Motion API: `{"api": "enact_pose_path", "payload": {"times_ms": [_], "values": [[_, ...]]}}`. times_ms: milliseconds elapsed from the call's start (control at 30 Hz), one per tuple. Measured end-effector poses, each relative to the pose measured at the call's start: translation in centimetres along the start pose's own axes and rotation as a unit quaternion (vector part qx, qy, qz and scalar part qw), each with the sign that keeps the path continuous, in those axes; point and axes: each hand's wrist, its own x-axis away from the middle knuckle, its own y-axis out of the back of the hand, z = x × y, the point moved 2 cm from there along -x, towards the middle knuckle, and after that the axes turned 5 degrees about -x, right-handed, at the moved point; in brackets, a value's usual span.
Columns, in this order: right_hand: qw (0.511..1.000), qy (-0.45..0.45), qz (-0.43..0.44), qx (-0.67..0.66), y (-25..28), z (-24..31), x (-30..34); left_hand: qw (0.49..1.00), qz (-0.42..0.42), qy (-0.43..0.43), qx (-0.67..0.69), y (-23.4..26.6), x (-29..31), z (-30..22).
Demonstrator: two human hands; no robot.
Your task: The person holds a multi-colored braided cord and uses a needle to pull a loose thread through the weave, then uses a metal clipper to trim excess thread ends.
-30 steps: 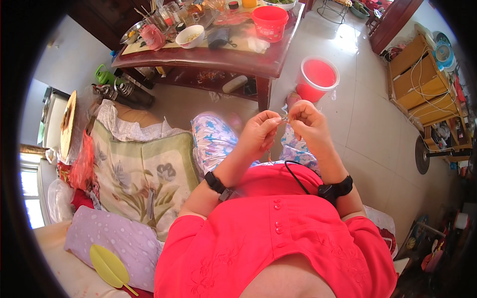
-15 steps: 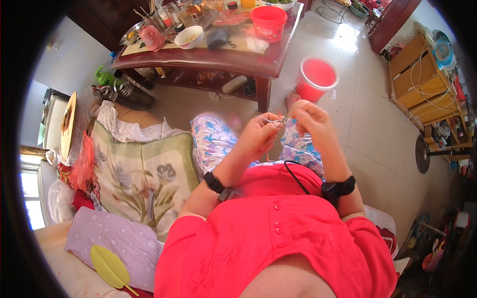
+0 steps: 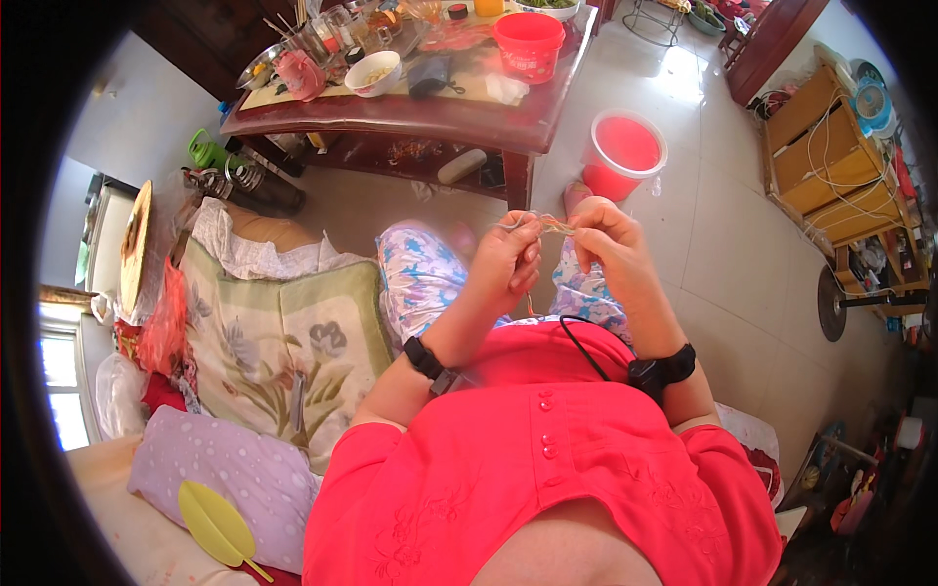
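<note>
1. At the bottom of the view, nearest the camera, is the person's red buttoned top (image 3: 547, 469), with a thin black cord (image 3: 586, 342) running up across it.
2. Just beyond it, both forearms reach forward, each with a black band at the wrist: one on the left wrist (image 3: 427, 359), one on the right wrist (image 3: 664, 369).
3. Above the lap, clad in floral trousers (image 3: 420, 283), the left hand (image 3: 508, 259) is curled shut, its fingertips pinching one end of a small pale strand (image 3: 547, 225).
4. The right hand (image 3: 608, 244) sits just beside it, fingers folded and pinched on the other end of the same strand, so the strand spans the small gap between the two hands. What the strand is made of is too small to tell.
5. To the person's left lie a flower-patterned cushion (image 3: 283, 342), a lilac dotted pillow (image 3: 215, 479) and, on it, a yellow leaf-shaped fan (image 3: 217, 523).
6. Farther out, on the tiled floor (image 3: 723, 254), stands a red bucket (image 3: 625, 154), just beyond the right hand.
7. Farthest away, a dark wooden table (image 3: 420, 117) carries a red tub (image 3: 529, 44), a white bowl (image 3: 373, 73) and other crowded kitchen things.
</note>
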Motion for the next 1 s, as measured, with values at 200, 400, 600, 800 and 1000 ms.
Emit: {"api": "enact_pose_path", "payload": {"times_ms": [200,400,600,800,1000], "values": [[0.995,-0.004,-0.044,-0.092,1.2,0.5,-0.4,1.000,-0.016,0.011,0.021,0.2,0.1,-0.6],[0.997,0.035,-0.018,0.062,0.0,0.9,0.0,0.999,0.014,0.039,-0.015,-0.3,0.3,-0.7],[0.895,0.238,0.070,0.371,-0.3,0.6,-0.4,0.997,0.032,0.056,-0.036,0.2,0.2,0.0],[0.951,0.133,0.038,0.277,0.7,-0.8,-0.2,0.989,0.036,0.041,-0.138,0.6,0.5,-0.2],[0.957,0.065,-0.008,0.282,0.7,0.1,0.1,0.973,-0.005,-0.004,-0.230,0.9,0.5,-0.4]]}}
